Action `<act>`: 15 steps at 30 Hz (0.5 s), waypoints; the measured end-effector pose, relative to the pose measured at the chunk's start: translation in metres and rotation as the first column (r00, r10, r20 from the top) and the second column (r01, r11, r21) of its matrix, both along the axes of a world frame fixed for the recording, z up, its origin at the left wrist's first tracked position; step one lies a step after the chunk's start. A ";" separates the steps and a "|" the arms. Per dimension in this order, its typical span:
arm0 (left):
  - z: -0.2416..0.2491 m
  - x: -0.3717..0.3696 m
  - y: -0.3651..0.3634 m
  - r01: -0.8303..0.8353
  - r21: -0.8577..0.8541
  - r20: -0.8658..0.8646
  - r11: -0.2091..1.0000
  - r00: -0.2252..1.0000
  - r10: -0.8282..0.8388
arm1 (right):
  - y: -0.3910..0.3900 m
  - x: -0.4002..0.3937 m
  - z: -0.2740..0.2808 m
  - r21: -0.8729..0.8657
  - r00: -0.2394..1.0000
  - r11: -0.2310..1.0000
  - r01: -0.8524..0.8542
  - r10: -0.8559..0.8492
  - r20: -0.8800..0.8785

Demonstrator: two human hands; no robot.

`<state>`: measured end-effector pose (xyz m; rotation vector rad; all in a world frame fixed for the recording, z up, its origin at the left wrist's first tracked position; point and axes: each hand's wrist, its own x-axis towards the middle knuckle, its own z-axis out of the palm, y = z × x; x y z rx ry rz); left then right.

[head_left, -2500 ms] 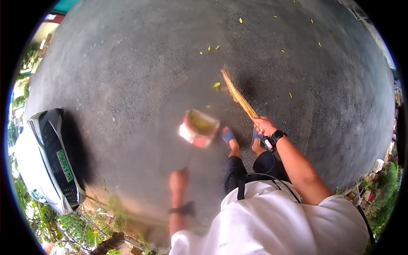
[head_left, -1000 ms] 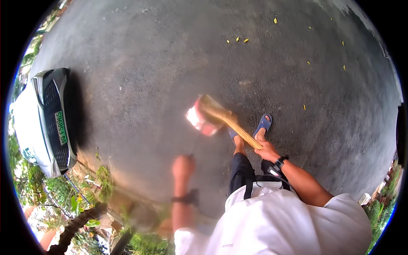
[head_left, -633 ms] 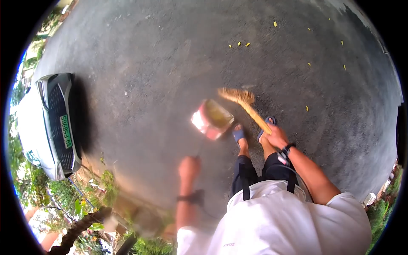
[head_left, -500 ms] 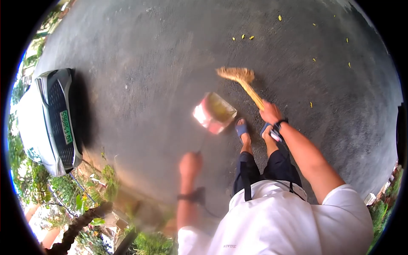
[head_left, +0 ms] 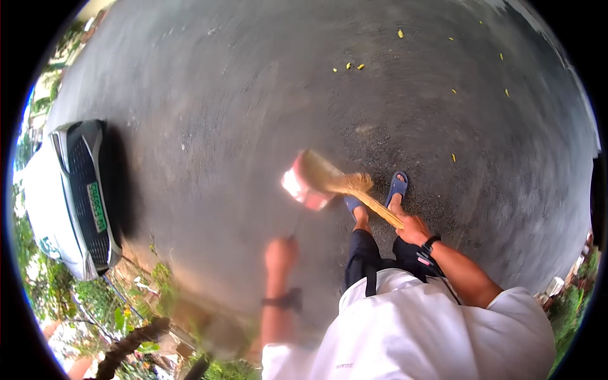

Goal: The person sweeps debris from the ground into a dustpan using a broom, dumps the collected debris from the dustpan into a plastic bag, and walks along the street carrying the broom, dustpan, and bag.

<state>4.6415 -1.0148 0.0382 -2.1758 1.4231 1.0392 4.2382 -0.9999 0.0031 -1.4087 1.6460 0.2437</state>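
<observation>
Straw broom (head_left: 367, 196) held in right hand (head_left: 413, 229) has neared the dustpan (head_left: 308, 182) left hand (head_left: 280, 256) grips.

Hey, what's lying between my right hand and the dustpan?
In the head view, the broom spans it, from your right hand to the dustpan, which it partly overlaps; contact is unclear. Part of your left slipper shows behind the broom.
</observation>
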 end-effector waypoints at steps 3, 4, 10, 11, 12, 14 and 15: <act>0.007 -0.008 0.000 0.005 -0.016 -0.028 1.000 1.000 -0.005 | 0.031 -0.033 -0.007 0.022 0.999 0.999 0.039 -0.039 0.008; 0.008 -0.010 0.001 0.028 -0.031 -0.029 0.999 0.999 -0.029 | 0.037 -0.044 -0.004 0.009 0.996 0.997 0.078 -0.079 0.047; 0.019 -0.032 -0.004 0.189 -0.162 -0.108 0.968 0.972 -0.208 | 0.104 -0.105 0.007 -0.017 0.961 0.961 0.277 -0.277 0.016; 0.021 -0.038 -0.009 0.216 -0.177 -0.106 0.960 0.966 -0.237 | 0.117 -0.115 -0.001 -0.006 0.946 0.946 0.324 -0.324 0.016; 0.020 -0.044 -0.016 0.247 -0.173 -0.127 0.953 0.954 -0.271 | 0.129 -0.127 -0.007 -0.158 0.940 0.927 0.341 -0.337 0.052; 0.013 -0.061 -0.035 0.439 -0.139 -0.033 0.888 0.894 -0.447 | 0.125 -0.155 0.004 0.146 0.740 0.754 0.640 -0.657 0.145; 0.003 -0.073 -0.032 0.532 -0.128 0.023 0.837 0.845 -0.534 | 0.138 -0.169 -0.001 0.294 0.590 0.611 0.735 -0.790 0.167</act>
